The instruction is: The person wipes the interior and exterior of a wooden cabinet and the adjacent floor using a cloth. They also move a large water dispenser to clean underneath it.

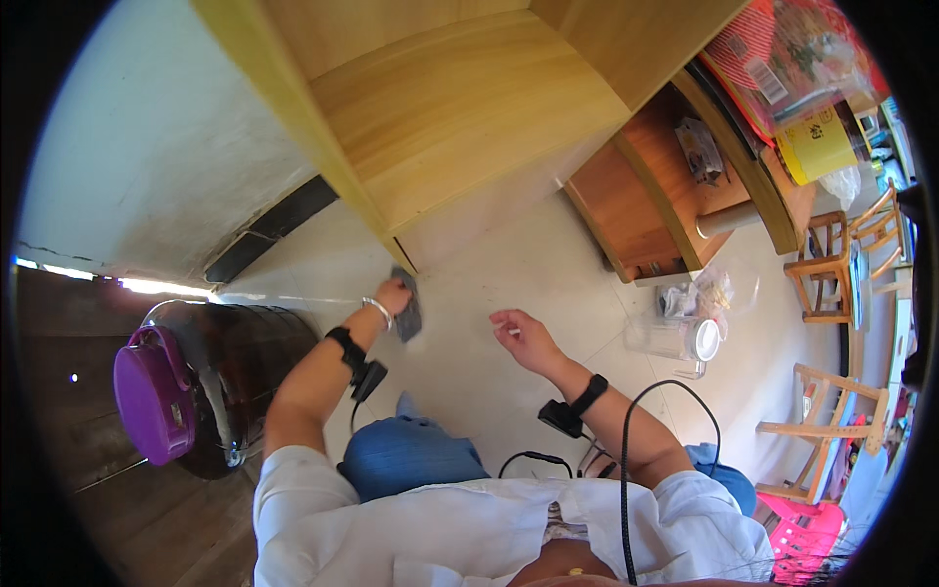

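Observation:
My left hand (394, 296), with a silver bangle at the wrist, grips a dark grey cloth (408, 315) down by the front corner of a pale wooden cabinet (469, 117). The cloth hangs or lies close to the light tiled floor (469, 352); whether it touches the floor is not certain. To the right, my right hand (524, 339) is held over the floor with its fingers loosely bent and nothing in them. Each forearm wears a black strap with a small device and a cable.
At left, a purple case (154, 396) is against a dark rounded container (242, 367). Right of the cabinet stands a reddish-brown shelf unit (623, 205). A clear plastic jug (671, 339) and plastic bags (704, 293) are on the floor, with wooden chairs (821, 268) beyond.

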Demonstrator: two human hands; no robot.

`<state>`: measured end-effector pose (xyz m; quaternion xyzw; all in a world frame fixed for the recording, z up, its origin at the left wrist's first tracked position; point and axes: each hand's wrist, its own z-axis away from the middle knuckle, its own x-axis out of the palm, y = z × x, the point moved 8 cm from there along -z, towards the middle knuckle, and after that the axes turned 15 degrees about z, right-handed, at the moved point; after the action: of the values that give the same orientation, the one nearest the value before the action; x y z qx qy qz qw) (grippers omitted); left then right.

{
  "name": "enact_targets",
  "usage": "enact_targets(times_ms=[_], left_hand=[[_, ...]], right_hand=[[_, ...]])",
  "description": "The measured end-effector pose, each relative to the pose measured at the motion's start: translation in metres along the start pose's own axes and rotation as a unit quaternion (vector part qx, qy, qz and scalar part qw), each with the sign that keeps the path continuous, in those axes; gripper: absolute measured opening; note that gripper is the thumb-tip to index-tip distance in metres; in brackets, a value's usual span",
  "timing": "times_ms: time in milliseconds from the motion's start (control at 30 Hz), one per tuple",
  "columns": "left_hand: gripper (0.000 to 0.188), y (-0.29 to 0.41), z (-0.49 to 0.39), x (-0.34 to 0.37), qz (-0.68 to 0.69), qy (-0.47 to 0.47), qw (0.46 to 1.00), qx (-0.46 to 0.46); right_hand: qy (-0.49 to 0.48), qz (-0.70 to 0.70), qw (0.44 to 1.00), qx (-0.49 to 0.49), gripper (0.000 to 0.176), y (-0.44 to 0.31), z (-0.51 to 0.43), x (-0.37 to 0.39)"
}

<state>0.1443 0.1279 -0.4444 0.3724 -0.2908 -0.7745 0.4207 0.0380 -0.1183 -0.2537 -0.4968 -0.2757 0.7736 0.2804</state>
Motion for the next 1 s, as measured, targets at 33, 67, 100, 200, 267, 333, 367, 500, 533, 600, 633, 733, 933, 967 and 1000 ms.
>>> enact_targets(times_ms=[33,67,100,200,267,333,367,500,533,600,633,733,933,967,1000], left_hand=[[0.022,0.012,0.033,0.023,0.150,-0.053,0.987,-0.037],[0.028,0.037,0.061,0.049,0.192,-0.156,0.967,-0.059],[0.035,0.066,0.092,0.067,0.285,-0.229,0.929,-0.059],[0.046,0.133,0.145,0.074,0.298,-0.267,0.911,-0.104],[0.048,0.159,0.157,0.054,0.245,-0.227,0.933,-0.130],[0.046,0.187,0.171,0.015,0.128,-0.168,0.977,-0.036],[0.045,0.200,0.181,-0.009,0.114,-0.124,0.986,0.012],[0.054,0.240,0.232,-0.086,0.197,0.133,0.967,0.095],[0.062,0.265,0.246,-0.093,0.255,0.158,0.933,0.200],[0.072,0.299,0.264,-0.100,0.224,0.189,0.922,0.252],[0.072,0.314,0.269,-0.102,0.230,0.211,0.911,0.269],[0.068,0.352,0.278,-0.102,0.228,0.228,0.899,0.298],[0.038,0.376,0.274,-0.126,0.179,0.286,0.887,0.316],[0.037,0.374,0.270,-0.127,0.180,0.274,0.891,0.313],[0.036,0.368,0.268,-0.131,0.190,0.283,0.894,0.291]], right_hand=[[0.029,-0.078,0.997,0.001,0.030,0.002,-0.004,0.001],[0.052,-0.144,0.988,0.031,0.033,0.008,-0.009,0.006],[0.076,-0.210,0.971,0.092,0.035,0.018,-0.012,0.013],[-0.045,-0.487,0.872,0.021,0.042,-0.004,-0.022,0.042],[-0.083,-0.489,0.868,0.033,0.042,-0.007,-0.028,0.037],[-0.016,-0.485,0.870,0.089,0.045,0.001,-0.039,0.010],[0.044,-0.533,0.844,0.035,0.046,-0.005,-0.048,-0.014],[0.196,-0.509,0.826,-0.145,0.074,-0.042,-0.102,-0.048],[0.311,-0.314,0.892,-0.094,0.074,-0.044,-0.111,-0.043],[0.397,-0.101,0.911,-0.041,0.068,-0.031,-0.120,-0.024],[0.379,-0.103,0.919,-0.006,0.062,-0.008,-0.125,-0.012],[0.191,-0.668,0.702,0.157,0.034,0.115,-0.129,0.020],[0.384,0.158,0.905,0.093,0.029,0.207,-0.079,-0.125],[0.412,0.136,0.898,0.079,0.031,0.204,-0.080,-0.131],[0.408,0.108,0.904,0.068,0.032,0.197,-0.085,-0.130]])
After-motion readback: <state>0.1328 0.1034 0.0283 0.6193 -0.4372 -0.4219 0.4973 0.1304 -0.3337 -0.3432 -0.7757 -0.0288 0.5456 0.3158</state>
